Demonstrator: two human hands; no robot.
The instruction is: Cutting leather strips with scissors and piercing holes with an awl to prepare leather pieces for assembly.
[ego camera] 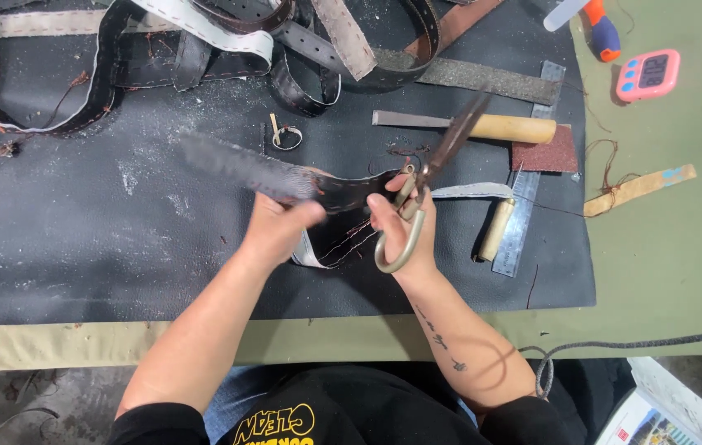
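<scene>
Gripping one dark leather strap (285, 177), left hand (277, 227); clenching one pair of scissors (425, 189), right hand (396, 227).

This is a leather workshop: a black cutting mat (79, 247) dusted with scraps covers a green-clothed bench (672, 239), piled with leather belt strips (285, 41). A wooden-handled chisel (483, 126), steel ruler (528, 198), sandpaper (545, 155) and large shears (425, 194) lie about.
</scene>
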